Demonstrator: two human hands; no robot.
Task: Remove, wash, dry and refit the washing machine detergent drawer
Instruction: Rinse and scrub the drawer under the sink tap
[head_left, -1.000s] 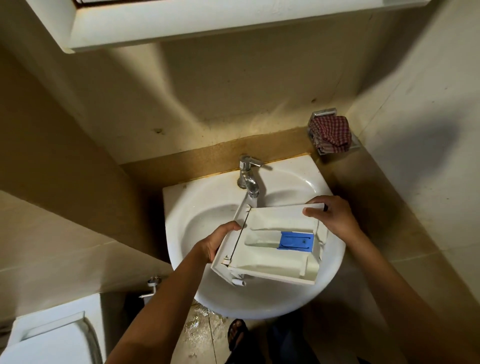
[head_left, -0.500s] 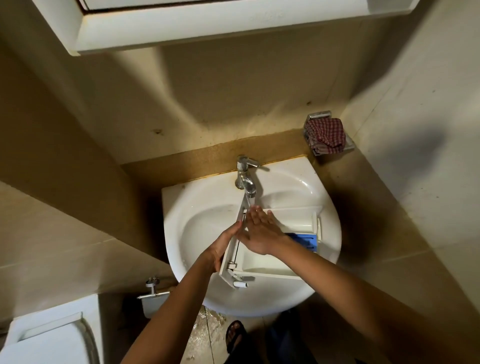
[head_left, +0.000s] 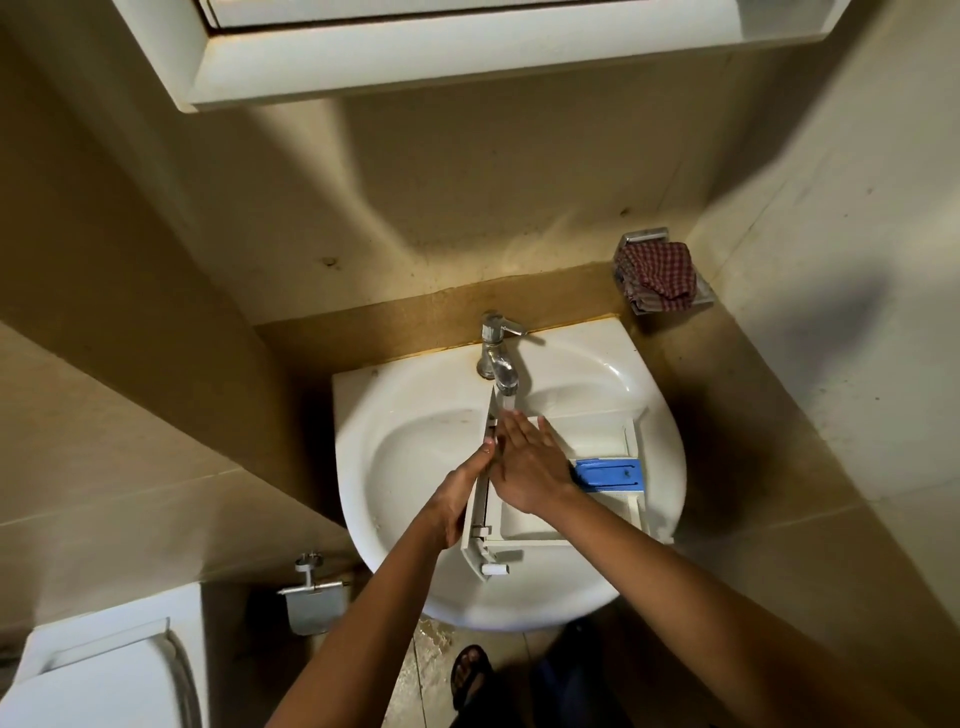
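The white detergent drawer with a blue insert lies across the white sink basin, its front panel to the left, under the chrome tap. Water runs from the spout onto the drawer. My left hand grips the front panel from the left, fingers curled round its edge. With straight fingers, my right hand lies flat inside the drawer's left compartment, fingertips under the water stream, and covers part of that compartment.
A red checked cloth sits in a metal wall holder at the right of the sink. A white cabinet hangs above. A toilet cistern and a paper holder are at the lower left. A sandalled foot stands below the basin.
My right hand left the drawer's far right corner and went flat into the left compartment under the tap. The drawer shifted up and right, closer to the spout.
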